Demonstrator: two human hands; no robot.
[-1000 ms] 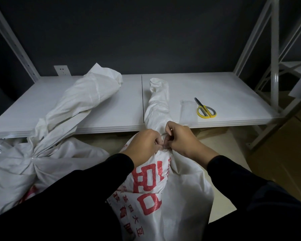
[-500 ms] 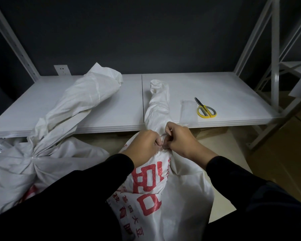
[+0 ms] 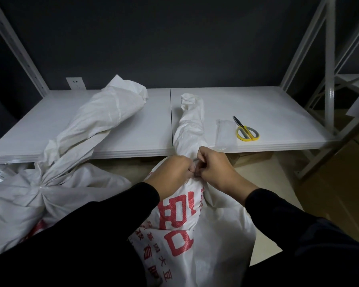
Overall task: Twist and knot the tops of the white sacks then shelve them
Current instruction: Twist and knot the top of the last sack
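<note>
A white sack with red printed characters [image 3: 195, 235] stands in front of me below the shelf's front edge. Its twisted top [image 3: 191, 123] stretches away from me and lies on the white shelf board [image 3: 267, 108]. My left hand [image 3: 172, 172] and my right hand [image 3: 214, 168] meet fist to fist at the sack's neck, both gripping the gathered fabric there. A second white sack [image 3: 25, 201] lies at the left with its neck cinched, and its long loose top [image 3: 104, 119] rests on the shelf.
Yellow-handled scissors [image 3: 246, 132] and a small clear plastic packet [image 3: 225, 134] lie on the shelf to the right of the twisted top. White metal uprights [image 3: 329, 83] frame the shelf's right side. Brown cardboard [image 3: 340, 172] stands on the floor at right.
</note>
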